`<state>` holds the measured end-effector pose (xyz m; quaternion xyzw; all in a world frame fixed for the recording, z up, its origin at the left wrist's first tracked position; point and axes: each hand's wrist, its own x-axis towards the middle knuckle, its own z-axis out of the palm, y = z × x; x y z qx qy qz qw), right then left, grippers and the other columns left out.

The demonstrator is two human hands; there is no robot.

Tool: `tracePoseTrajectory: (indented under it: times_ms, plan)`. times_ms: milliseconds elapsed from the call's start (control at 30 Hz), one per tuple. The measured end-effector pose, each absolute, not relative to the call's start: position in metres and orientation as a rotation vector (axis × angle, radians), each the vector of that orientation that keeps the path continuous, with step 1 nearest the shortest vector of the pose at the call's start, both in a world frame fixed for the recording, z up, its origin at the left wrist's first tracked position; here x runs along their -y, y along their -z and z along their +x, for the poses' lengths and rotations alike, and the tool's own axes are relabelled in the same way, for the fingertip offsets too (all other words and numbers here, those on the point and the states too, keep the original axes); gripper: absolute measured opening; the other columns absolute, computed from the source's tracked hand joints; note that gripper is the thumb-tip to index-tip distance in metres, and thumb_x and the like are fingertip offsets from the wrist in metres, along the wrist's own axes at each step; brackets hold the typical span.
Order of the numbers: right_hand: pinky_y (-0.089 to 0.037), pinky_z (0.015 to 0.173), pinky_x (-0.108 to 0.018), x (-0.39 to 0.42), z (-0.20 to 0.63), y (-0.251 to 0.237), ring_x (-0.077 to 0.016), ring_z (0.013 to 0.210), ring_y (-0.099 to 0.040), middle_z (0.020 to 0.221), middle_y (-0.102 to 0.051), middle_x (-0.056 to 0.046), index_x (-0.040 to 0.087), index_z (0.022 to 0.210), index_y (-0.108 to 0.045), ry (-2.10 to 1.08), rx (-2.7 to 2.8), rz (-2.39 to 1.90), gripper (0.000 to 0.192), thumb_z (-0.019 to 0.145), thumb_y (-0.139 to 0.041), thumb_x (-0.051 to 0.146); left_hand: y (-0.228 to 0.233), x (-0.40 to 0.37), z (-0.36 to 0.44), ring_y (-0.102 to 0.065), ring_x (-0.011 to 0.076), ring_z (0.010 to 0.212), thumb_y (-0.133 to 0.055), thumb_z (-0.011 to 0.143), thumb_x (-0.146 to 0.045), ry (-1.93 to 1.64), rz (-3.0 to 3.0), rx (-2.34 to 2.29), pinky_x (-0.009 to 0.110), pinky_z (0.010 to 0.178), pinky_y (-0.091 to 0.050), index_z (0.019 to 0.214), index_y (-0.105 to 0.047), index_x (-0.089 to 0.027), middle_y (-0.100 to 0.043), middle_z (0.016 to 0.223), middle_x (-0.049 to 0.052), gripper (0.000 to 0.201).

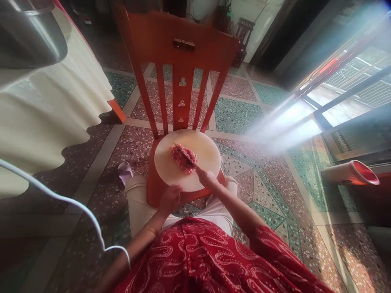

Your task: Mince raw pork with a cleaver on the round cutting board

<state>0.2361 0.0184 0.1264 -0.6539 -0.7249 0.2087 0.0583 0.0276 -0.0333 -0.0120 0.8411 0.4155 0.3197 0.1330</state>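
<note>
Right hand (207, 177) is closed around the handle of a knife (184, 154), whose blade lies across a mound of pink minced meat (183, 159) on a round pale chopping board (207, 152). Its tip points up and to the left, over the far side of the mound. The left hand (170, 199) grips the near rim of the board with curled fingers, steadying it; it holds nothing else.

The board rests on the seat of an orange-red wooden chair (180, 44), which faces the person with its slatted back rising beyond the board. The person sits low in front of it, knees in pale trousers on either side of the seat, a red patterned garment over the lap.

Judging by the meat, the chopping looks well advanced: it is gathered in one compact heap near the middle of the board, with a fine, crumbly texture and no large chunks that can be made out, though the view is too small to tell how even it is. The rest of the board is bare.

Around the chair lies a patterned terrazzo floor (244, 114). A table with a scalloped cream cloth (45, 118) stands to the left, and sunlight streams in from a window on the right.
</note>
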Motion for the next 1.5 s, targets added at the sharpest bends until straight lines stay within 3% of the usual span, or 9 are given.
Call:
tracePoseTrajectory:
  times_ms: [167,333,467,633,800,967,1133,1300,1500]
  plan:
    - [-0.049,0.082,-0.028,-0.016,0.234,-0.134,-0.0201,0.097,-0.064,0.118,-0.063,-0.005,0.029,0.143,-0.030,-0.475,2.070,-1.858,0.047,0.096,-0.030,0.032,0.008,0.035,0.029,-0.054,0.0190,0.105,-0.038,0.083,-0.008,-0.893,2.444,-1.209,0.038,0.095,-0.046,0.107,-0.060,-0.019,-0.062,0.108,0.006,0.034]
    - [-0.050,0.077,-0.028,-0.012,0.232,-0.125,-0.0202,0.083,-0.067,0.100,-0.070,-0.005,0.027,0.140,-0.037,-0.613,2.195,-1.974,0.046,0.095,-0.035,0.028,0.006,0.034,0.029,-0.055,0.0187,0.104,-0.040,0.083,-0.010,-0.914,2.418,-1.221,0.037,0.094,-0.047,0.104,-0.061,-0.018,-0.062,0.105,0.007,0.030]
    - [-0.049,0.082,-0.028,-0.010,0.232,-0.125,-0.0201,0.091,-0.065,0.108,-0.068,-0.005,0.029,0.140,-0.037,-0.527,2.118,-1.870,0.045,0.096,-0.031,0.032,0.006,0.034,0.028,-0.054,0.0191,0.106,-0.038,0.083,-0.008,-0.856,2.438,-1.195,0.040,0.096,-0.046,0.108,-0.060,-0.019,-0.062,0.108,0.007,0.035]
    - [-0.050,0.075,-0.029,-0.008,0.233,-0.122,-0.0205,0.080,-0.068,0.091,-0.072,-0.006,0.027,0.140,-0.038,-0.624,2.175,-1.980,0.046,0.094,-0.035,0.028,0.006,0.034,0.028,-0.054,0.0197,0.106,-0.039,0.084,-0.011,-0.859,2.416,-1.210,0.040,0.095,-0.047,0.106,-0.060,-0.018,-0.062,0.107,0.008,0.031]
    - [-0.048,0.080,-0.029,-0.008,0.235,-0.121,-0.0204,0.089,-0.066,0.100,-0.070,-0.006,0.028,0.141,-0.036,-0.509,2.105,-1.890,0.045,0.097,-0.029,0.033,0.007,0.033,0.028,-0.055,0.0190,0.105,-0.037,0.084,-0.010,-0.843,2.422,-1.192,0.041,0.095,-0.046,0.109,-0.059,-0.020,-0.062,0.108,0.007,0.035]
    - [-0.050,0.075,-0.031,-0.011,0.235,-0.120,-0.0227,0.083,-0.068,0.099,-0.070,-0.007,0.028,0.138,-0.040,-0.614,2.155,-2.006,0.044,0.095,-0.034,0.031,0.003,0.033,0.028,-0.055,0.0187,0.104,-0.039,0.084,-0.010,-0.886,2.415,-1.191,0.038,0.095,-0.047,0.106,-0.060,-0.019,-0.062,0.106,0.007,0.032]
    - [-0.048,0.080,-0.027,-0.015,0.238,-0.124,-0.0198,0.095,-0.064,0.109,-0.067,-0.005,0.029,0.139,-0.039,-0.483,2.059,-1.869,0.044,0.096,-0.029,0.033,0.003,0.034,0.029,-0.055,0.0191,0.104,-0.038,0.083,-0.009,-0.860,2.416,-1.211,0.039,0.094,-0.047,0.107,-0.061,-0.020,-0.062,0.107,0.007,0.035]
    - [-0.050,0.078,-0.028,-0.018,0.243,-0.119,-0.0206,0.087,-0.067,0.101,-0.070,-0.003,0.030,0.136,-0.043,-0.618,2.111,-1.982,0.043,0.094,-0.035,0.030,0.007,0.033,0.027,-0.056,0.0192,0.104,-0.039,0.084,-0.012,-0.873,2.417,-1.196,0.040,0.094,-0.048,0.107,-0.061,-0.020,-0.063,0.105,0.008,0.033]
    - [-0.049,0.081,-0.028,-0.021,0.245,-0.120,-0.0206,0.094,-0.065,0.112,-0.066,-0.005,0.029,0.140,-0.038,-0.481,2.006,-1.932,0.045,0.095,-0.033,0.031,0.008,0.033,0.028,-0.055,0.0193,0.103,-0.038,0.085,-0.011,-0.872,2.431,-1.222,0.038,0.094,-0.048,0.104,-0.061,-0.019,-0.063,0.106,0.006,0.030]
